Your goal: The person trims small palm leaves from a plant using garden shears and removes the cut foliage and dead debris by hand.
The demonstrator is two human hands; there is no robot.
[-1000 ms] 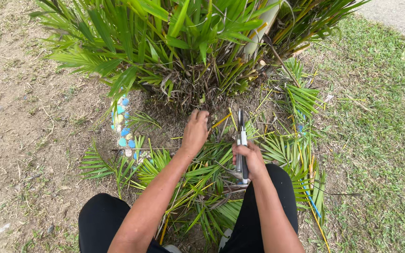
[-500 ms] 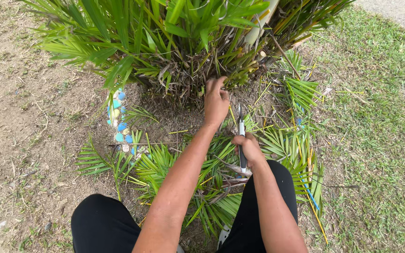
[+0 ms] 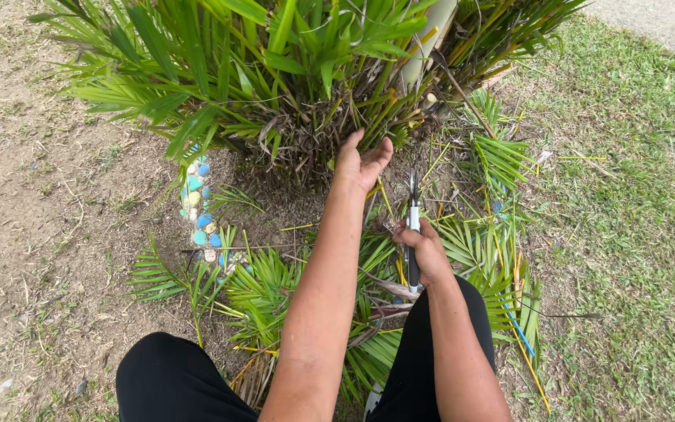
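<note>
My left hand point(image 3: 359, 162) reaches forward with fingers spread, palm turned up, at the dry base of a bushy palm plant point(image 3: 291, 70); it holds nothing. My right hand point(image 3: 425, 252) is closed around the dark handles of garden shears point(image 3: 413, 227), whose blades point away from me toward the plant. Cut green fronds point(image 3: 275, 289) lie on the ground under both arms, in front of my knees in black trousers.
A row of blue, white and yellow painted stones point(image 3: 198, 211) runs along the soil left of the plant. Bare dirt point(image 3: 33, 234) lies to the left, grass point(image 3: 634, 234) to the right. A pale trunk point(image 3: 423, 47) rises behind the fronds.
My left hand has moved forward from the cut fronds up to the plant's base and opened. The right hand with the shears has stayed nearly still.
</note>
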